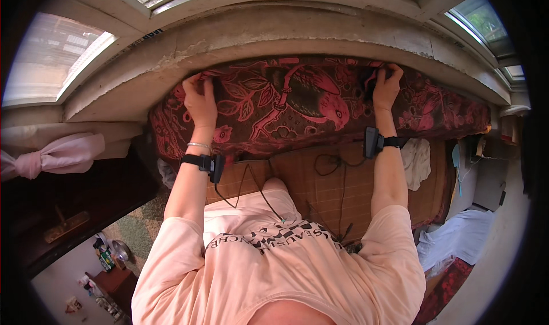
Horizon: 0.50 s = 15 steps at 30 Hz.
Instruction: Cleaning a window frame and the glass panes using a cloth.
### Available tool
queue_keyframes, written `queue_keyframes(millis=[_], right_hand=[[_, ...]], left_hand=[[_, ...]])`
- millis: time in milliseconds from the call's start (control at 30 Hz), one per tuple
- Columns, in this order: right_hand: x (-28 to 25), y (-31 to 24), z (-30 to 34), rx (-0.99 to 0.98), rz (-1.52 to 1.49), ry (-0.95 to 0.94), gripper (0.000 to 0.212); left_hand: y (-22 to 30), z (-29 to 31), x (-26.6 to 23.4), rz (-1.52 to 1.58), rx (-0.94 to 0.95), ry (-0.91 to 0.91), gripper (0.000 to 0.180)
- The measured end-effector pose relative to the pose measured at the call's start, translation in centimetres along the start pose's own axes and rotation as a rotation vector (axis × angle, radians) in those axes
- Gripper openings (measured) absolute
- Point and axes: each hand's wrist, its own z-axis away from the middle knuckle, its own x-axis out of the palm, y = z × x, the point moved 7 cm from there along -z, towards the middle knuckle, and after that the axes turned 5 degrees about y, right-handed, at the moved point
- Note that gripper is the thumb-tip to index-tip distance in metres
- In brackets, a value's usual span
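A dark fabric cover (246,104) patterned with pink birds, branches and leaves stretches along the wall under the window ledge, over what looks like a sofa back. Toward the left end of its far top edge, my left hand (200,99) has its fingers curled and pressed into the cloth. My right hand (386,87) pinches the same edge farther right, where a dark fold of cloth shows beside the fingers. The fingertips of both hands are partly hidden in the fabric. Both arms reach straight forward, well apart.
Below the cover lies a brown slatted mat (297,170), with my knee on it and black cables from the wrist straps. A white cloth (417,162) lies at its right. The worn window ledge (320,36) runs behind; a knotted pink curtain (54,156) hangs left.
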Motion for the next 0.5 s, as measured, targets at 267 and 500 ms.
queue_keyframes(millis=[267,500], right_hand=[[-2.1,-1.7,2.6,-0.083,-0.049,-0.354,0.051],[0.7,-6.5,2.7,-0.512,0.316,-0.714,0.040]], left_hand=[[0.8,4.2,1.4,-0.107,0.206,-0.413,0.064],[2.1,5.1,4.3,-0.405,0.565,-0.511,0.051]])
